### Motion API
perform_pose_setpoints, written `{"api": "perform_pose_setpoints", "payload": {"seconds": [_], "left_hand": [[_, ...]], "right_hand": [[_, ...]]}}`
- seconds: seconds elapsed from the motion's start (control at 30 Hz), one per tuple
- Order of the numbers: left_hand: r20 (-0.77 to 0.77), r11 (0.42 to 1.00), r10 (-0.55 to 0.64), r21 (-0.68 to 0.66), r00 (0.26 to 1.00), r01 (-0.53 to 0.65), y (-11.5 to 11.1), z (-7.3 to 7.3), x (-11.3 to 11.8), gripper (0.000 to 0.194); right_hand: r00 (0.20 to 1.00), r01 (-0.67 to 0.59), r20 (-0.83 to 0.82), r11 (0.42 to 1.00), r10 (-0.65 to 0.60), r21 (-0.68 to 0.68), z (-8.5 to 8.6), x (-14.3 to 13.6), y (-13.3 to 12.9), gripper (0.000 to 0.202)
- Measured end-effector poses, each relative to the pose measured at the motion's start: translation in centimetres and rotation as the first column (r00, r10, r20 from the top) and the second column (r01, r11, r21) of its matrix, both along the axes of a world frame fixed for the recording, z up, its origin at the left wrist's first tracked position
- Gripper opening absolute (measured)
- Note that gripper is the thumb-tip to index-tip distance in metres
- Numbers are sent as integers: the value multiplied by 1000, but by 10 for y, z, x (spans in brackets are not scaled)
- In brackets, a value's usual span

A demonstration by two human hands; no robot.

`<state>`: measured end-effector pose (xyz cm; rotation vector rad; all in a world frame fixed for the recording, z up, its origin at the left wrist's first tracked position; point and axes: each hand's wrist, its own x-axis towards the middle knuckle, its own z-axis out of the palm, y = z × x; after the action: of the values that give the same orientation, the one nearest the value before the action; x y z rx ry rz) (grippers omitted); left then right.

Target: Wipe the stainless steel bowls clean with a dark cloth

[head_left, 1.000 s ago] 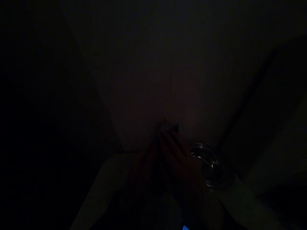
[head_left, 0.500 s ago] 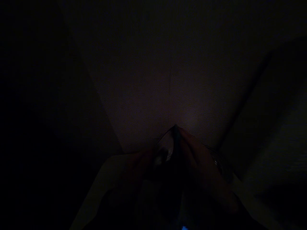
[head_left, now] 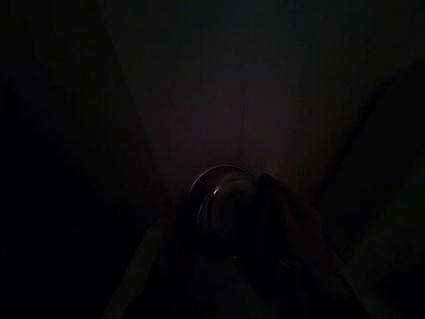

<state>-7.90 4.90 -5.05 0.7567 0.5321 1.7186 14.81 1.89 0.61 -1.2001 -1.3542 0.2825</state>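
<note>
The picture is very dark. A round, shiny vessel, seemingly a metal bowl (head_left: 217, 195), shows its curved rim at the lower middle. My left hand (head_left: 174, 226) is at its left edge, mostly lost in shadow, its fingers hidden. At the right side of the bowl, my right hand (head_left: 295, 217) is closed on a dark cloth (head_left: 265, 181) and lies against the rim. The lower part of the cloth and the inside of the bowl are mostly black.
A pale surface with a thin vertical seam (head_left: 243, 119) rises beyond the hands. A dark slanted shape (head_left: 372, 155) stands at the right. Below left is a pale edge (head_left: 136, 266).
The bowl has tipped so that its round rim and inside show more. My right hand and the cloth have shifted to the right, and the view has moved slightly.
</note>
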Motion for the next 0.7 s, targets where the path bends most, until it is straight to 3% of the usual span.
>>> {"api": "perform_pose_setpoints", "payload": {"seconds": [0.13,0.23,0.37,0.53,0.7], "left_hand": [[100,991,-100,-84,990,109,-8,29,15,26],[111,981,-156,-101,982,167,-12,39,19,31],[129,969,-194,-126,972,210,-15,42,16,32],[146,968,-194,-133,970,213,-19,44,14,35],[87,983,-132,-118,987,142,-26,40,15,37]], "right_hand": [[992,126,-32,992,-126,-3,-5,6,7,40],[976,218,17,975,-217,-32,-8,10,12,45],[953,292,138,942,-272,-163,-10,14,11,50],[935,312,258,911,-243,-270,-11,31,8,50],[898,367,307,921,-315,-130,-1,49,8,47]]}}
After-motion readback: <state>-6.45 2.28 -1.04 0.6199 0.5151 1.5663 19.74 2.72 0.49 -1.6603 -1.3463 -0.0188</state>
